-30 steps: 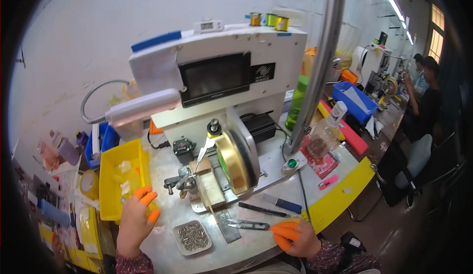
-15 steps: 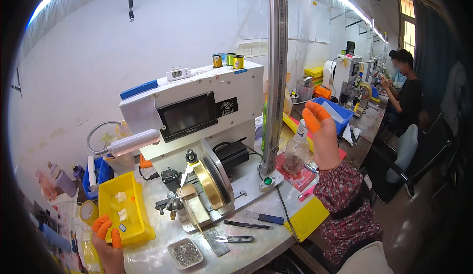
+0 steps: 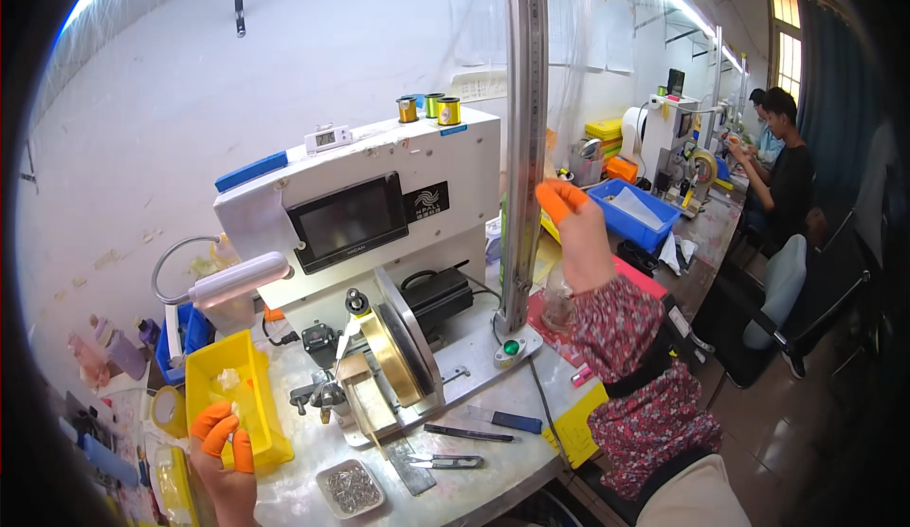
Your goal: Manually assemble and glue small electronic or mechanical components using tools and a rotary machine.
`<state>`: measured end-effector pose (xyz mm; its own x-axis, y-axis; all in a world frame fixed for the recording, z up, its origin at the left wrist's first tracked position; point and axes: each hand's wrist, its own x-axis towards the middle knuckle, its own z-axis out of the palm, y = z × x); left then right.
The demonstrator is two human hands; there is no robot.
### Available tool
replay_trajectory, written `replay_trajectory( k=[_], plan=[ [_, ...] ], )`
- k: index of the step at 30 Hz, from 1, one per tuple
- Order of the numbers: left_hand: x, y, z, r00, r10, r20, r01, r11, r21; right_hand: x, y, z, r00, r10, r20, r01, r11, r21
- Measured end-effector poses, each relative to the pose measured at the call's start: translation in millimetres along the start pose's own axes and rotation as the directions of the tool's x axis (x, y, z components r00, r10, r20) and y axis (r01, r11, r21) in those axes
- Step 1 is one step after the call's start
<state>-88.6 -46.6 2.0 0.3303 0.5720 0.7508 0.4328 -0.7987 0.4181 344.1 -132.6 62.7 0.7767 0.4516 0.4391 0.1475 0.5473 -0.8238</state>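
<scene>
My left hand [image 3: 226, 456], with orange finger cots, is at the near edge of a yellow bin [image 3: 277, 423]. Its fingers and thumb are curled together, and a small whitish spot shows between them, too small to name. Up beside the metal post [image 3: 519, 243], my right hand [image 3: 583, 243] is raised, orange-capped fingers closed together; anything in them cannot be made out. Between the hands stands a white machine [image 3: 455, 176] with a dark screen [image 3: 349, 224], a gold-rimmed wheel [image 3: 391, 356] and a small metal clamp [image 3: 327, 399] in front.
Thread snips [image 3: 445, 462], a black pen-like tool [image 3: 469, 432], a blue-handled cutter [image 3: 517, 421] and a dish of small metal pieces [image 3: 351, 489] lie along the front. Thread spools [image 3: 448, 112] top the machine. A blue bin [image 3: 637, 219] and a seated person [image 3: 791, 172] are to the right.
My right hand has moved left toward the post, now covering much of the clear bottle. The left hand has risen slightly over the yellow bin's near side, its fingers drawing together. The view has shifted slightly.
</scene>
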Motion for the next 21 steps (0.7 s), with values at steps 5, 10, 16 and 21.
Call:
replay_trajectory(
  k=[5,10,16,21],
  plan=[
    [-1,36,23,0.936,0.350,-0.038,-0.351,0.936,-0.017,-107,40,-14,0.952,0.106,0.288,-0.036,0.971,-0.238],
    [26,98,42,0.381,0.862,0.336,-0.743,0.501,-0.443,-207,26,-7,0.402,0.285,0.870,0.032,0.945,-0.324],
    [12,90,65,0.358,0.817,0.453,-0.646,0.567,-0.511,-228,-27,17,0.020,0.018,1.000,-0.135,0.991,-0.015],
    [-27,73,73,0.424,0.735,0.530,-0.170,0.639,-0.750,-196,-76,38,0.268,-0.262,0.927,0.125,0.964,0.237]
  ],
)
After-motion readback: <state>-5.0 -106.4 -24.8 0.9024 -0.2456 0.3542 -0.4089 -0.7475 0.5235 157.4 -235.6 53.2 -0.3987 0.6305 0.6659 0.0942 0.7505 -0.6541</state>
